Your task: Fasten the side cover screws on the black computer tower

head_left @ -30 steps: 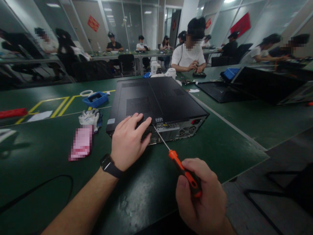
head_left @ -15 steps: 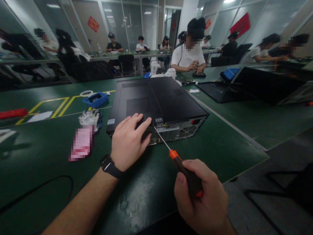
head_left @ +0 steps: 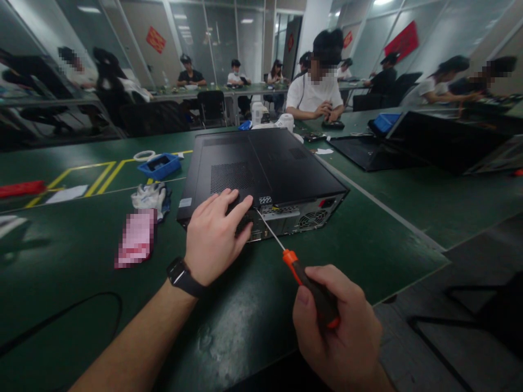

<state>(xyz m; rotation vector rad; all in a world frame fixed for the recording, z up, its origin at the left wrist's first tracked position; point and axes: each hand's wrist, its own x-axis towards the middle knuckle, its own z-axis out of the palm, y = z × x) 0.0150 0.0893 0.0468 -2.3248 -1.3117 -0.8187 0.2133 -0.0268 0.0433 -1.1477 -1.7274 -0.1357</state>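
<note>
A black desktop computer case (head_left: pixel 281 163) lies on its side, its back panel with the fan grille facing me. Over the case's near edge rests my left hand (head_left: pixel 218 234), fingers spread on the top cover and thumb down by the back panel. My right hand (head_left: pixel 339 326) is wrapped round the orange and dark handle of a screwdriver (head_left: pixel 304 277). The screwdriver's shaft slants up and left, and its tip meets the back edge of the case right beside my left thumb and index finger. What the tip touches is too small to make out.
On the green table (head_left: pixel 388 239), left of the case, are a blue tray (head_left: pixel 160 166), white gloves (head_left: pixel 150 197) and a blurred pink packet (head_left: pixel 137 238). A black cable (head_left: pixel 81 302) runs at the lower left. Another opened case (head_left: pixel 453 141) stands right. Across the table a person (head_left: pixel 314 98) sits working.
My right hand has shifted very slightly, and the screwdriver handle is turned a little in its grip. My left hand and the computer case stay in place.
</note>
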